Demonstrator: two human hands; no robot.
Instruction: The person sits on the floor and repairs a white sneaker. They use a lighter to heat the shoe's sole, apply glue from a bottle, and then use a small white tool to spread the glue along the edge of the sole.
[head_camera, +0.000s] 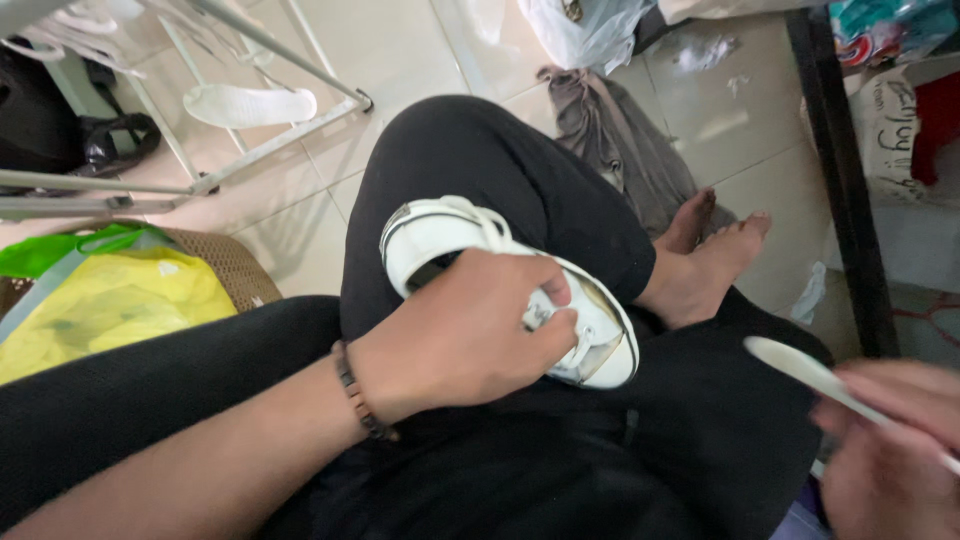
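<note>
A white sneaker (440, 235) with white laces lies across my lap, sole edge and toe pointing to the lower right. My left hand (470, 335) wraps over its middle and grips it; a beaded bracelet sits on that wrist. At the bottom right corner my right hand (885, 445), blurred, holds a thin white stick-like tool (805, 370) whose rounded tip points up and left, apart from the shoe. I sit cross-legged in black trousers with my bare feet (705, 260) on the tiled floor.
A grey cloth (615, 135) lies on the floor beyond my knee. A woven basket (235, 265) with yellow and green bags stands at left. A metal rack frame (260, 140) with a white insole is at top left. A dark table leg (840, 170) runs down the right.
</note>
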